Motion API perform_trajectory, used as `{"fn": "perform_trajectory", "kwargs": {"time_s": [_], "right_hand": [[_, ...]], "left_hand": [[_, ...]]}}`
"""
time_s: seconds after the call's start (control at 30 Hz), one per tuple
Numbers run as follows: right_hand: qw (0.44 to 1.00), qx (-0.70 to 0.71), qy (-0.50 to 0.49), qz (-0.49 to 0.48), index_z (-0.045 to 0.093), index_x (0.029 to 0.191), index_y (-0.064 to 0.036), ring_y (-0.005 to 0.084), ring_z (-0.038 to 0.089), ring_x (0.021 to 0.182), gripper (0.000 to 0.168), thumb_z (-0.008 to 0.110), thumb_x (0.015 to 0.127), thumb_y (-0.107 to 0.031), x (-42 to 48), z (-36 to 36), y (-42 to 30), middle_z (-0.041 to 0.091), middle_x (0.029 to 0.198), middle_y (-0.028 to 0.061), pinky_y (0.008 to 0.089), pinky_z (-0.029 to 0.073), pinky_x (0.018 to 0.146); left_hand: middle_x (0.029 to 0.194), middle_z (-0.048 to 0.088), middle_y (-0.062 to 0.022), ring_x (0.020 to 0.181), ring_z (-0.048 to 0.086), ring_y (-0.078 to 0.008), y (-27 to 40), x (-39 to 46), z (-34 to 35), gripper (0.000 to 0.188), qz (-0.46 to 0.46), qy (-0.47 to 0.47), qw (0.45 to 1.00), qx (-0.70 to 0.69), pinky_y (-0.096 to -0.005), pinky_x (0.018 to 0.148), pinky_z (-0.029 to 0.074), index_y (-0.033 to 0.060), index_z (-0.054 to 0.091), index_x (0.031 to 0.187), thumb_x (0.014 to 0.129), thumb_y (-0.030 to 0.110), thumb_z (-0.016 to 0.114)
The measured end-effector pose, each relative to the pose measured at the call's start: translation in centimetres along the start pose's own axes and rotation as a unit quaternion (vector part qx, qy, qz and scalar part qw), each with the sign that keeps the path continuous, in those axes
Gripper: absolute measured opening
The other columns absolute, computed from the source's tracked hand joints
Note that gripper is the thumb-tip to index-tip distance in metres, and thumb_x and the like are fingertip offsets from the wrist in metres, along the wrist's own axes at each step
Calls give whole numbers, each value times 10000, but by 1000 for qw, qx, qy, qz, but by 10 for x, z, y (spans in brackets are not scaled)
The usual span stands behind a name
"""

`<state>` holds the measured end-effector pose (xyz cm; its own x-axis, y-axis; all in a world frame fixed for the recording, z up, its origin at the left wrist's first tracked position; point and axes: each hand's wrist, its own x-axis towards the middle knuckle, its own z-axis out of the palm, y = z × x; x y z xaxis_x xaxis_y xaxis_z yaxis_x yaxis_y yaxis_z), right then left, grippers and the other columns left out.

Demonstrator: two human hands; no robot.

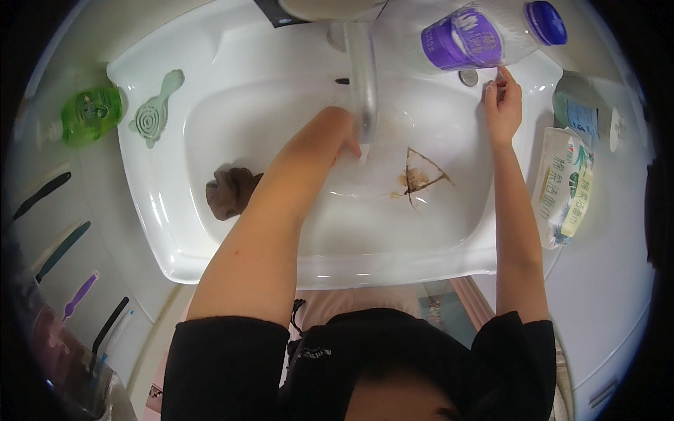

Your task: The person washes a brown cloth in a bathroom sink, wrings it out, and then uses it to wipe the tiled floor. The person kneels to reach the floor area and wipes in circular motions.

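Observation:
My left hand [345, 144] is inside the white ceramic sink [337, 266], beside the outlet of the metal faucet [364, 84]; the faucet hides part of it, and whether it holds anything cannot be told. Up on the sink's right rim, the bent fingers of my right hand [504, 108] are just below a large clear plastic bottle [463, 39] with a purple label and blue cap; a fingertip appears to touch it. A brown crumpled cloth [231, 192] lies in the basin, left of my forearm. Brown marks [421, 176] form a triangle on the basin.
A pale green strainer [152, 116] rests on the left rim, with a green soap bottle [92, 116] beyond. A round metal piece [468, 77] is near my right hand. Right of the sink are a tissue pack [563, 189] and a bottle with a blue label [579, 116].

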<state>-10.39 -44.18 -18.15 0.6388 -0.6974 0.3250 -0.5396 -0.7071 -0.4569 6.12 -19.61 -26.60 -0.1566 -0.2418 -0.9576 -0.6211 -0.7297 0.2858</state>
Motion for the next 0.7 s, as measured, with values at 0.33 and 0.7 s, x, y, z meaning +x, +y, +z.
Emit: {"fn": "perform_trajectory", "kwargs": {"time_s": [0.33, 0.7], "right_hand": [[1000, -11, -8, -2, 575, 1162, -99, 196, 571, 753, 338, 557, 835, -185, 2, -7, -8, 566, 856, 50, 322, 470, 689], [1000, 1, 0, -4, 571, 1153, -107, 194, 570, 750, 325, 546, 838, -182, 2, -6, -10, 570, 859, 40, 322, 465, 674]], "left_hand": [[863, 683, -23, 634, 578, -83, 7, 11, -3, 322, -29, -59, 997, -46, -240, 644, 457, 117, 681, 868, 717, 401, 677], [817, 667, -53, 569, 523, -85, 10, 11, 21, 206, 6, -6, 997, -71, -217, 569, 435, 93, 647, 804, 771, 296, 629]]}}
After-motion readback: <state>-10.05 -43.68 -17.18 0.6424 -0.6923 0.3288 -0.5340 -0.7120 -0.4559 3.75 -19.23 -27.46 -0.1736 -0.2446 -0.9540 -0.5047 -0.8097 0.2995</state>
